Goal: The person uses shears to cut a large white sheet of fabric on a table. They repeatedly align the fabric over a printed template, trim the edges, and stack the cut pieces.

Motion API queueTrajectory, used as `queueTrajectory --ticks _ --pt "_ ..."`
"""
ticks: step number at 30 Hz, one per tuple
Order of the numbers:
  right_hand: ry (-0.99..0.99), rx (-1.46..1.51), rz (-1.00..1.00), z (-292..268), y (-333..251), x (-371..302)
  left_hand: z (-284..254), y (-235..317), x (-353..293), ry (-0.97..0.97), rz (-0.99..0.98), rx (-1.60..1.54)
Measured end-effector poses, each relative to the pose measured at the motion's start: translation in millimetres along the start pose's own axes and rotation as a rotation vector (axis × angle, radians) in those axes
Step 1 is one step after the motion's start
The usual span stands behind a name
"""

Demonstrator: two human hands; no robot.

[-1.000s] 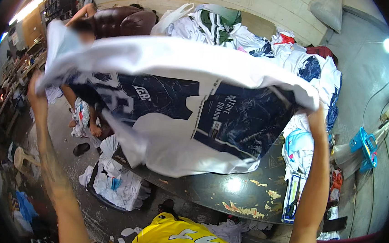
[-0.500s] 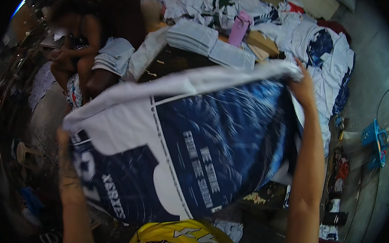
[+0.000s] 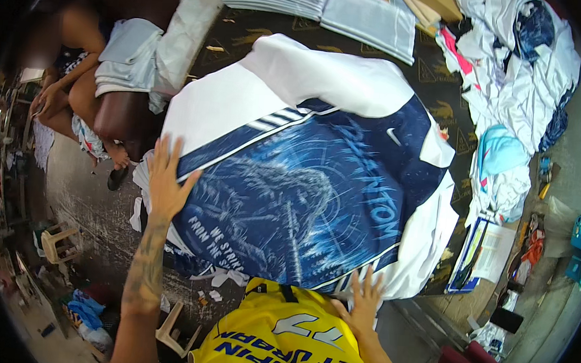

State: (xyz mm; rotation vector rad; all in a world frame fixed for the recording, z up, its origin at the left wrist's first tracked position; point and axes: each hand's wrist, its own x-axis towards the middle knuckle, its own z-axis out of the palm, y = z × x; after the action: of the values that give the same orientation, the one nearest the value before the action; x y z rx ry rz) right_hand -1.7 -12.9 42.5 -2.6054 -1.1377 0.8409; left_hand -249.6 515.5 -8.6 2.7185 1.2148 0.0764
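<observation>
Navy-and-white jersey (image 3: 304,182) lies spread flat, unfolded, on the dark table (image 3: 441,91), left hand (image 3: 164,182) and right hand (image 3: 363,300) pressing it open-palmed, gripping nothing.

Even, fairly bright light falls from above, leaving the white-and-navy printed jersey (image 3: 303,189) sharp and free of glare at centre. Toward nine o'clock the floor sinks into dimness. Fisheye bending curves everything near the rim, where a black vignette closes in.

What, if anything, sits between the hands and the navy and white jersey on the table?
Nothing visible: the left hand lies flat on the jersey at its left edge, and the right hand presses its near hem.
</observation>
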Motion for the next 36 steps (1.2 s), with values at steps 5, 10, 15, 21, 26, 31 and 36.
queueTrajectory --ticks 5,10,15,21,26,31,36 --pt "0.234 -0.265 0.138 22.6 3.1 103.2 49.0 23.7 140.1 0.261 0.106 0.086" --pt "0.108 -0.357 0.238 -112.7 61.2 269.2 67.7 91.7 310.2 0.182 -0.002 0.077" --pt "0.448 -0.31 -0.264 -190.7 108.1 282.2 33.2 140.7 336.2 0.109 0.101 -0.096" --pt "0.868 -0.112 0.49 -125.0 254.6 43.6 43.9 158.0 26.1 0.076 -0.283 -0.188" --pt "0.653 0.027 0.34 -83.4 377.5 -39.2 69.2 346.0 -165.3 -0.125 0.246 -0.363" --pt "0.533 0.073 0.368 -130.7 431.4 -25.4 63.3 466.2 -224.3 -0.37 0.966 -0.346" --pt "0.093 1.282 0.435 -165.9 413.2 -96.3 68.5 476.0 -222.8 -0.132 0.678 -0.385"
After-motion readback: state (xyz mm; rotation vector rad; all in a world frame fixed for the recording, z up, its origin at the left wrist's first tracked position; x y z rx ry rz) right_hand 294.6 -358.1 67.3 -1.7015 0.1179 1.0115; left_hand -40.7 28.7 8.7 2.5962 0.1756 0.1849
